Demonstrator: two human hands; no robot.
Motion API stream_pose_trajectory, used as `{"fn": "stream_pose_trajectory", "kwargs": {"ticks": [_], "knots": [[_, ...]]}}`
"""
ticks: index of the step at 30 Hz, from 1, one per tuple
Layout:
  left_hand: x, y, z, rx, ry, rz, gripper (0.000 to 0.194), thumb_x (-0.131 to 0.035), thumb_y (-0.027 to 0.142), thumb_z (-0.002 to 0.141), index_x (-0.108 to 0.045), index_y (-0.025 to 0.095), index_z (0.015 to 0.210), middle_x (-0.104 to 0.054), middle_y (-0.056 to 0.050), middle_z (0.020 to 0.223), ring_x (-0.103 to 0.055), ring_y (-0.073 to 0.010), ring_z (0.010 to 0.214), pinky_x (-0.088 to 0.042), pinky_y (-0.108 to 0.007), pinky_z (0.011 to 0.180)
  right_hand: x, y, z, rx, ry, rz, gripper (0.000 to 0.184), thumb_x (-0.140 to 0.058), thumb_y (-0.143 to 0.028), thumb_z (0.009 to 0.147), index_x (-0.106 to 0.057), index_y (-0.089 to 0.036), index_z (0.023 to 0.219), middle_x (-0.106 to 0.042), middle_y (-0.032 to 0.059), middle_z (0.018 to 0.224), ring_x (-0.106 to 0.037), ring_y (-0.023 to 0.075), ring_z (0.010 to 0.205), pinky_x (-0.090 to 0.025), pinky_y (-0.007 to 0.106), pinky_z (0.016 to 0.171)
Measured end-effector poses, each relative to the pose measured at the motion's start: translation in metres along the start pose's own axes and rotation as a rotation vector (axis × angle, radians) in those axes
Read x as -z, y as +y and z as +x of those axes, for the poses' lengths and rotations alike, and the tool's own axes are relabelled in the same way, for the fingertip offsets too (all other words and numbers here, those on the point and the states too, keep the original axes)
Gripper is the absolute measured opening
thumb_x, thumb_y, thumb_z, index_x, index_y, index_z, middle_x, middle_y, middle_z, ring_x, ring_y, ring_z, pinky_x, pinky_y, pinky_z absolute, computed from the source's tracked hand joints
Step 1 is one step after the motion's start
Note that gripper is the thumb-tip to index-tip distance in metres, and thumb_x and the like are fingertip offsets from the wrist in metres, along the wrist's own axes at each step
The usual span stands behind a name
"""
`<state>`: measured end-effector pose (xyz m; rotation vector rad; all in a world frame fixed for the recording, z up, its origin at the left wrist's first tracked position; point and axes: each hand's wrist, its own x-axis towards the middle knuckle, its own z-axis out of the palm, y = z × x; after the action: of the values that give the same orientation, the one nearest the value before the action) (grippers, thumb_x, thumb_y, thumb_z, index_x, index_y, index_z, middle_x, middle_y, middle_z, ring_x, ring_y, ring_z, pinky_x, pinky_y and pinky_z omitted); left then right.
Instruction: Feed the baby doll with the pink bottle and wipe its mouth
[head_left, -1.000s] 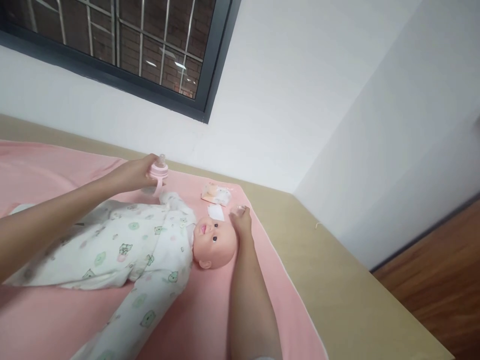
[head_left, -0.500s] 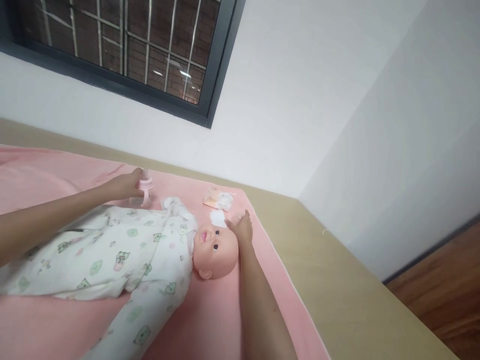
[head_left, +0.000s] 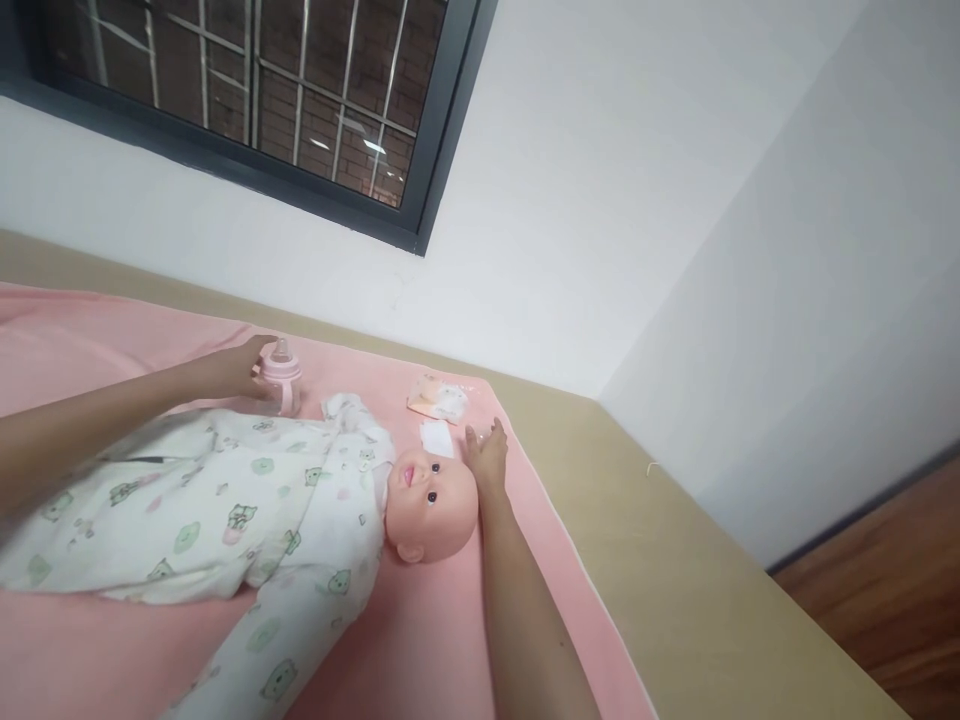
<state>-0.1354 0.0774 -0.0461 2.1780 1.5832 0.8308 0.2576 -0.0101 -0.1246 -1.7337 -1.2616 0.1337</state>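
From the head camera, looking past the doll's head point(head_left: 435, 508), I see the feeding bottle point(head_left: 281, 374) upright to its left, nearer the wall, teat point(head_left: 282, 349) bare. The left hand point(head_left: 257, 366) curves at its side; whether it grips, I can't tell. Just beyond the doll's head, the right hand point(head_left: 486, 440) has its fingers spread around what looks like a small clear cap, mostly hidden. The step in hand seems to be placing both; the next move would call for fingers coming clear without tipping the bottle. Its contents don't show. Behind the doll's head, beside a white square point(head_left: 436, 437), a printed packet point(head_left: 438, 398) lies crumpled, contents unclear.
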Motion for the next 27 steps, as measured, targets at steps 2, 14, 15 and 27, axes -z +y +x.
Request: {"fn": "stream_pose_trajectory", "kwargs": {"ticks": [2, 14, 15, 27], "knots": [[0.014, 0.003, -0.001, 0.047, -0.08, 0.182, 0.095, -0.064, 0.028, 0.068, -0.012, 0.006, 0.144, -0.055, -0.021, 0.119, -0.059, -0.0276, 0.087, -0.043, -0.029, 0.071, 0.001, -0.001, -0.001, 0.045, 0.013, -0.02, 0.072, -0.04, -0.053, 0.084, -0.029, -0.01, 0.14, -0.041, 0.0221, 0.137, -0.036, 0.0318, 0.13, -0.03, 0.047, 0.106], [0.02, 0.131, -0.038, -0.369, -0.086, 0.567, 0.04, -0.048, 0.037, 0.088, -0.05, 0.021, 0.125, -0.058, -0.007, 0.122, -0.056, -0.0243, 0.099, -0.04, -0.028, 0.071, -0.006, -0.019, -0.003, 0.497, 0.142, -0.059, 0.031, -0.039, -0.028, 0.086, -0.055, -0.013, 0.109, -0.059, 0.0131, 0.107, -0.047, 0.0235, 0.11, -0.039, 0.042, 0.097], [0.011, 0.141, -0.037, -0.411, -0.129, 0.574, 0.038, -0.048, 0.035, 0.088, -0.051, 0.021, 0.124, -0.058, -0.007, 0.122, -0.057, -0.0245, 0.099, -0.04, -0.028, 0.07, -0.007, -0.019, -0.003, 0.532, 0.116, -0.058, 0.029, -0.04, -0.025, 0.085, -0.055, -0.014, 0.107, -0.06, 0.0124, 0.105, -0.048, 0.0229, 0.107, -0.04, 0.041, 0.095], [-0.08, 0.199, 0.003, -0.574, -0.905, 0.271, 0.034, -0.055, 0.025, 0.071, -0.07, 0.022, 0.101, -0.07, -0.008, 0.094, -0.06, -0.0246, 0.077, -0.045, -0.033, 0.072, -0.017, -0.022, -0.007, 0.585, -0.066, -0.096, 0.03, -0.039, -0.011, 0.08, -0.059, -0.015, 0.102, -0.063, 0.0098, 0.098, -0.052, 0.0206, 0.095, -0.044, 0.034, 0.084]]}}
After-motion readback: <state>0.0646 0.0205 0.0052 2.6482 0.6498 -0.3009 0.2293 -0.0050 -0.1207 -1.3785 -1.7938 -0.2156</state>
